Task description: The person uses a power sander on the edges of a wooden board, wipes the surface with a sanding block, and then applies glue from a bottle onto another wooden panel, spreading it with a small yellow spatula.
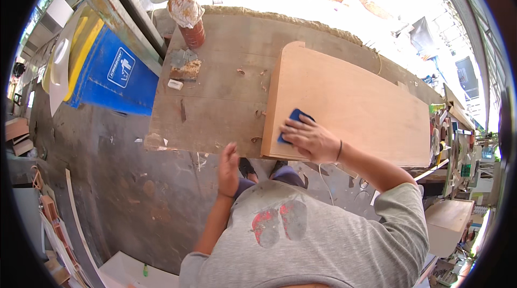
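My right hand (311, 140) presses a dark blue sanding pad (298, 116) onto a light wooden panel piece (350, 94), near its left end. The fingers lie over the pad and hide much of it. The wooden piece is box-like, with a rounded far-left corner and a visible side edge. It rests on a worn wooden workbench (215, 99). My left hand (229, 169) is held off the bench's near edge, close to my body, with its fingers extended and nothing in it.
On the bench's far left stand a red-brown can (192, 35) with a wrapped top and some grey scraps (183, 58). A small white block (175, 84) lies nearby. A blue bin (116, 72) with a yellow rim stands left of the bench. Tools (444, 137) crowd the right.
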`<state>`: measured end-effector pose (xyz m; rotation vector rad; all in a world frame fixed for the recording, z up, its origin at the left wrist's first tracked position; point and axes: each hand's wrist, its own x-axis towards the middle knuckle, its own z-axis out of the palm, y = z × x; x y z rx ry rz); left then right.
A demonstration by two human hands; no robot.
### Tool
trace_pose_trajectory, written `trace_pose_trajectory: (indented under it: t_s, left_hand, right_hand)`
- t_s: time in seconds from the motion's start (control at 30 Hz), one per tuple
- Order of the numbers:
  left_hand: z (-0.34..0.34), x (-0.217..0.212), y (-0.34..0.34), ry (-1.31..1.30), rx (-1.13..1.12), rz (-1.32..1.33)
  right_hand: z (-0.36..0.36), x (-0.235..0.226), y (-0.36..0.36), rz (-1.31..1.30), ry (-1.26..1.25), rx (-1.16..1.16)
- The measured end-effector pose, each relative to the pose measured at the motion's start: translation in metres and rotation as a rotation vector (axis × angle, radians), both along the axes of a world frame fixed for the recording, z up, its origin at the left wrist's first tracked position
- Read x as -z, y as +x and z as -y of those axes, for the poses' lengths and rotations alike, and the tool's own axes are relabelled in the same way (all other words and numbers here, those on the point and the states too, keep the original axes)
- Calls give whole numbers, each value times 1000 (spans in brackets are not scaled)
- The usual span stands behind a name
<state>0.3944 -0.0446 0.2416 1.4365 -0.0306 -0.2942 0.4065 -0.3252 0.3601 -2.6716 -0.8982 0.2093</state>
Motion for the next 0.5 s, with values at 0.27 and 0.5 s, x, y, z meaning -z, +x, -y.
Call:
trace_pose_trajectory:
  t_s: [0.27,0.5]
  left_hand:
    - [86,-42,22,-23,414,179]
    - [83,-31,27,-43,403,277]
  right_hand:
    - [67,54,181,373,-67,460]
    - [50,49,178,563,-399,178]
